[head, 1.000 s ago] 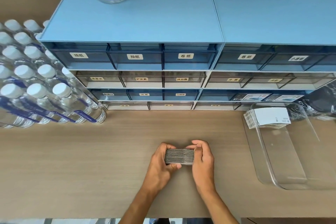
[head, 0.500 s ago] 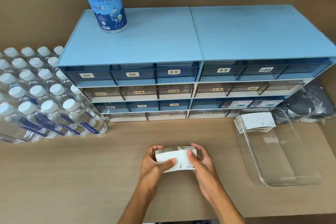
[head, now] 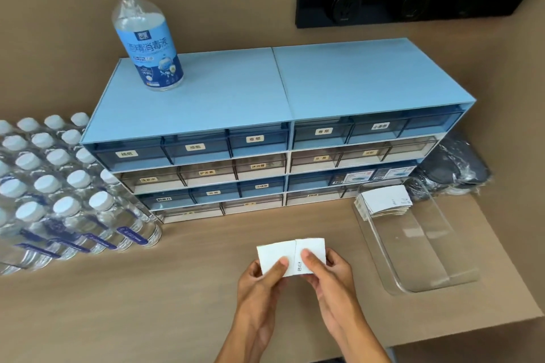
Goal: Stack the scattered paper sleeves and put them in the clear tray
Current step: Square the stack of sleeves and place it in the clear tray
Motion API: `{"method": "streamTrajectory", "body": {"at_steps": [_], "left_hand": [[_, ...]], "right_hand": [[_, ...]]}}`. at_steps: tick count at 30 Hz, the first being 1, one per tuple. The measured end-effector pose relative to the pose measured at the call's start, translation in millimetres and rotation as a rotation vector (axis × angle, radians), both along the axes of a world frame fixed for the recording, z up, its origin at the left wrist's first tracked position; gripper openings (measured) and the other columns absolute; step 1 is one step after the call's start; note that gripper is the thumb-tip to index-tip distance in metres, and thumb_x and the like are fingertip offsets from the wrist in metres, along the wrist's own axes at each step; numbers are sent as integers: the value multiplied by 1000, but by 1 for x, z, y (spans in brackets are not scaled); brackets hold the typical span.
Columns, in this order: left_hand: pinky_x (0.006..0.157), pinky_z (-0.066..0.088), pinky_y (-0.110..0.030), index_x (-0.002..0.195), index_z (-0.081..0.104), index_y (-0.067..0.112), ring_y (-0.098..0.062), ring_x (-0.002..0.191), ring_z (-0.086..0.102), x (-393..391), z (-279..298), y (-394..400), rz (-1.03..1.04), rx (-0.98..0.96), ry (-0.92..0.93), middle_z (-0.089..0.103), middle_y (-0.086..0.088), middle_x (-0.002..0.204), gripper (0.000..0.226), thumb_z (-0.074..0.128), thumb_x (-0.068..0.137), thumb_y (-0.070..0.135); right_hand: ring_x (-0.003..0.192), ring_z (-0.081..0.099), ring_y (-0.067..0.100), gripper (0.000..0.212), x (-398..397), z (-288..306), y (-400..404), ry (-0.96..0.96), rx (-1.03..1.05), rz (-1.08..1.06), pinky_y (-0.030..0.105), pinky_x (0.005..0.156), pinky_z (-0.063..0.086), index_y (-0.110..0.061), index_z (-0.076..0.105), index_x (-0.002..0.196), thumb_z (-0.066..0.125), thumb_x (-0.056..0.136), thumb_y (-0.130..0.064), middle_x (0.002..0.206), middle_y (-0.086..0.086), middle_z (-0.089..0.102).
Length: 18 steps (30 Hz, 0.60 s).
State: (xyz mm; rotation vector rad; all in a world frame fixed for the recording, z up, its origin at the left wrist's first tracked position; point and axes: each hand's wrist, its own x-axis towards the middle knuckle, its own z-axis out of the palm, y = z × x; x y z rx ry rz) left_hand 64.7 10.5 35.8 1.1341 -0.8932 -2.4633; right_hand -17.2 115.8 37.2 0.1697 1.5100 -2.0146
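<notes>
White paper sleeves, a squared-up stack (head: 290, 256), sit in both yr hands just above the tan wood-grain bench (head: 118, 303), front-centre. Left hand (head: 262, 283) grips the stack's left side, thumb on the top face; right hand (head: 330, 274) grips the right side, thumb on top too. Clear plastic rectangular tray (head: 427, 280) lies to yr right on the bench, w/ another pile of white sleeves (head: 383, 203) at its far end. Blue drawer cabinet (head: 265, 97) stands behind.
</notes>
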Motion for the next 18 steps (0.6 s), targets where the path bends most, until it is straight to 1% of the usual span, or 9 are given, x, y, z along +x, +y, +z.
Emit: {"method": "streamTrajectory", "body": {"at_steps": [2,4,7,11,15,18], "left_hand": [[73,60,-29,113,63,-13,-27,89,71,-7,0,14,-12,25,-8,72,-26,105,35,72,81,-2],[72,59,-29,111,64,-12,-27,88,72,-20,2,28,-19,30,-27,73,-23,102,33,72,81,-2],[68,60,-27,108,65,-11,-24,84,73,-45,5,50,-29,31,-39,75,-21,98,31,74,80,-1],[74,59,-30,108,64,-10,-26,86,73,-84,12,82,-20,33,-36,74,-24,102,32,75,79,-1],[68,59,-26,109,63,-7,-25,85,75,-127,19,117,-1,38,-23,76,-20,98,33,75,79,1],[67,59,-29,113,61,-7,-29,86,74,-158,21,146,21,91,-4,75,-24,102,35,73,81,0]], "right_hand": [[94,73,33,28,-5,2,11,3,19,-32,44,87,55,4,66,105,75,81,-9,101,22,76],[93,74,31,25,-13,3,26,-12,24,-77,42,85,54,4,67,104,73,83,-8,100,22,76],[90,74,26,21,-30,6,47,-26,14,-136,38,80,54,2,68,103,71,85,-9,99,19,76],[86,74,21,23,-62,13,73,-47,-25,-198,31,74,56,1,67,106,71,86,-9,95,14,77],[85,74,20,22,-100,17,104,-119,-78,-239,28,68,57,-3,68,107,69,87,-12,100,15,77],[82,76,21,22,-128,16,126,-200,-121,-287,31,70,56,-5,69,107,69,87,-13,99,15,78]]}}
